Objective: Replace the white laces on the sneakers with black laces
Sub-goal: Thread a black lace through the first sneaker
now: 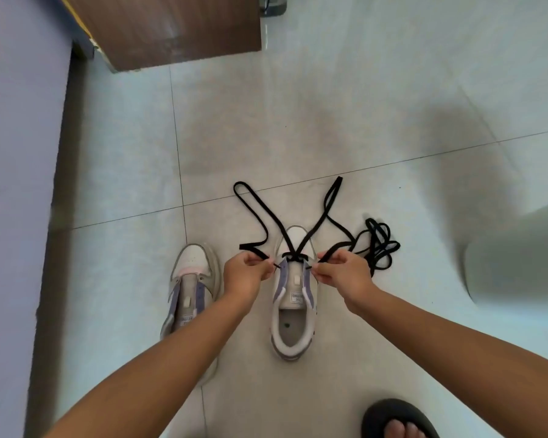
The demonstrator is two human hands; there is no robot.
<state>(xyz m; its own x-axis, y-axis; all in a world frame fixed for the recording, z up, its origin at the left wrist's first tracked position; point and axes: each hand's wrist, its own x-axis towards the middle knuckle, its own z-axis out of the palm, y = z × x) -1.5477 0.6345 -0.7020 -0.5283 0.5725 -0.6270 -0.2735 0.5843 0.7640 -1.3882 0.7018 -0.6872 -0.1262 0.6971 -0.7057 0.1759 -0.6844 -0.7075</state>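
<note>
the floor (345, 99) is laid with large pale glossy tiles, divided by thin dark grout lines; soft shadows are cast across it at the far right; a lilac wall (16, 153) is seen along the left; a dark wooden cabinet (171, 26) is set at the far left.

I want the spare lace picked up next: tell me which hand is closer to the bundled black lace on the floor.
Right. The right hand pinches a lace end at the sneaker, just beside the bundled black lace. The left hand is across the sneaker, farther away.
</note>
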